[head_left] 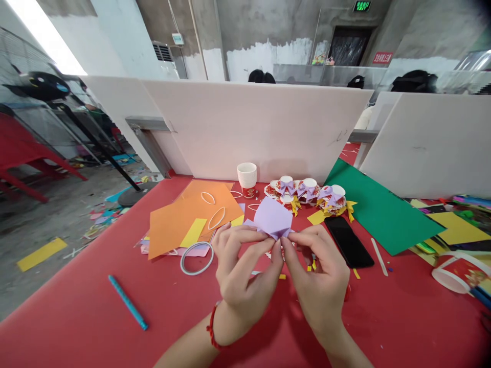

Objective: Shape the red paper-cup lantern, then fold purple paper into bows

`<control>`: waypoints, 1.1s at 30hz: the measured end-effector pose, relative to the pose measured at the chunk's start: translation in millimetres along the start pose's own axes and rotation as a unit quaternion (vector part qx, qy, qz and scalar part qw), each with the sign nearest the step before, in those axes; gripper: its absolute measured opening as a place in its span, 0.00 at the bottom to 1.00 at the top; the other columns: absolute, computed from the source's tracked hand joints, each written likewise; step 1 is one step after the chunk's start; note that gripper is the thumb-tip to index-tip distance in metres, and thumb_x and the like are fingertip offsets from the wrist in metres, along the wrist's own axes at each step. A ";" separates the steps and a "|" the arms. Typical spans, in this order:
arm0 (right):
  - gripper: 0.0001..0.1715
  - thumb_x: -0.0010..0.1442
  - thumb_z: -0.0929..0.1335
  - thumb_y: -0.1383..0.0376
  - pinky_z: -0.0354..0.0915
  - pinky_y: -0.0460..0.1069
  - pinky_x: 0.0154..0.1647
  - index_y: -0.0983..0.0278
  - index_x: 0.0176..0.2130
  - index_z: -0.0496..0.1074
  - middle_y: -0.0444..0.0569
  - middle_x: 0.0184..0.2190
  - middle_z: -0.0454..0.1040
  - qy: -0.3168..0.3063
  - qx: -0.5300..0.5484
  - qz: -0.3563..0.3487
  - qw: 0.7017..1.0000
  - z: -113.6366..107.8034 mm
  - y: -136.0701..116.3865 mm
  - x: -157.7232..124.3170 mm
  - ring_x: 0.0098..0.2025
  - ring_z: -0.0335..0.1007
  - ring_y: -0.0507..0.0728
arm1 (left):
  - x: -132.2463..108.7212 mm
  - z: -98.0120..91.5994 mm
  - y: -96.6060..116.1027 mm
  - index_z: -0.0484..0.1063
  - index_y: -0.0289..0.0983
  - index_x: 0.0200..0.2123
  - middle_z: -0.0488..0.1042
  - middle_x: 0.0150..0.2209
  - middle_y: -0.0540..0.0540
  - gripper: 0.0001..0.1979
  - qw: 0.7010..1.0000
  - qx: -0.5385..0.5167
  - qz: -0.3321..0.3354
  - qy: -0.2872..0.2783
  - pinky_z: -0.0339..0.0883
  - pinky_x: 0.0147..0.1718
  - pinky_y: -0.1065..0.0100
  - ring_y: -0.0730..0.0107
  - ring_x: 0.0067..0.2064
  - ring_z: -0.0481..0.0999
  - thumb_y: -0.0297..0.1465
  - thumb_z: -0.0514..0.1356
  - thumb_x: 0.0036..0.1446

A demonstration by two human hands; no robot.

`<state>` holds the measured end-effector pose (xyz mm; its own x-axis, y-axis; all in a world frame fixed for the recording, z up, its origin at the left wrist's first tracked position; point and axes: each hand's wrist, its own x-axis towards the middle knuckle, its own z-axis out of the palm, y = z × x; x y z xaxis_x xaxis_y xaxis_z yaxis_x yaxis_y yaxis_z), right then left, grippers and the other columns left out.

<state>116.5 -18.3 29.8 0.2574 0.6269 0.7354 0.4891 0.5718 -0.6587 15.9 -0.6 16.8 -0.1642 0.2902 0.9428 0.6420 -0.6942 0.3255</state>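
A small folded piece of light purple paper [273, 217] is pinched between my two hands above the red table. My left hand [247, 268], with a red cord bracelet at the wrist, grips its left lower edge with thumb and fingers. My right hand [320, 271] pinches the right lower edge, and the thumbs nearly meet at the bottom fold. Just beyond the paper stand several small paper-cup crafts [308, 190] with purple bows and yellow ribbon ends. A roll of tape [197, 259] lies beside my left hand. Close to my right hand rests a black phone [348, 241].
Orange paper sheets [172, 225] lie left of the stacked white cups [247, 176]. A green sheet [383, 209] spreads at the right, near a tipped red-and-white cup [460, 272]. A teal pen [128, 301] lies front left. White partition boards [261, 128] border the table's back.
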 end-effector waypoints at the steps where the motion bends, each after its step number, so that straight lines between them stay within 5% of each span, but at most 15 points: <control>1: 0.07 0.58 0.70 0.74 0.62 0.45 0.21 0.62 0.32 0.74 0.42 0.25 0.69 0.001 0.002 -0.001 1.000 -0.1 -0.1 -0.3 0.23 0.64 0.49 | 0.5 -0.7 -0.1 0.72 0.40 0.30 0.74 0.29 0.50 0.10 1.000 0.006 0.001 0.000 0.68 0.37 0.57 0.66 0.33 0.75 0.19 0.65 0.52; 12: 0.09 0.57 0.69 0.75 0.59 0.44 0.20 0.62 0.29 0.71 0.41 0.24 0.68 0.025 -0.003 -0.003 1.000 0.5 -5.0 0.6 0.22 0.60 0.48 | 0.3 -4.9 4.2 0.72 0.41 0.31 0.76 0.30 0.49 0.11 1.000 0.015 0.013 -0.021 0.65 0.46 0.53 0.65 0.34 0.76 0.19 0.65 0.51; 17: 0.10 0.60 0.68 0.73 0.59 0.44 0.21 0.62 0.29 0.70 0.41 0.24 0.67 -0.031 0.006 -0.010 0.999 -11.2 -0.8 8.2 0.23 0.60 0.49 | 4.4 -4.3 1.7 0.71 0.41 0.31 0.75 0.29 0.50 0.10 1.000 0.013 0.014 -0.023 0.64 0.46 0.53 0.67 0.32 0.75 0.19 0.64 0.52; 25: 0.15 0.60 0.70 0.75 0.70 0.55 0.44 0.57 0.44 0.74 0.49 0.42 0.75 -0.132 -0.052 -0.154 0.978 -37.0 17.4 22.2 0.45 0.72 0.58 | 18.2 -14.3 -9.1 0.70 0.40 0.32 0.77 0.30 0.51 0.08 0.983 -0.075 -0.004 -0.169 0.66 0.41 0.58 0.69 0.31 0.74 0.20 0.61 0.57; 33: 0.15 0.59 0.70 0.77 0.70 0.56 0.40 0.56 0.38 0.77 0.45 0.36 0.82 -0.111 -0.025 -0.184 0.976 -36.2 16.3 23.5 0.39 0.76 0.58 | 30.6 -26.0 -10.5 0.70 0.40 0.37 0.79 0.31 0.50 0.06 0.958 -0.143 0.008 -0.249 0.69 0.44 0.59 0.68 0.33 0.77 0.23 0.58 0.63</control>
<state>160.7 -13.4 42.1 -0.1278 0.4867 0.8642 0.5551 0.7572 -0.3444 -15.3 -1.5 44.1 0.2672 0.5070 0.8195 0.3977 -0.8326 0.3855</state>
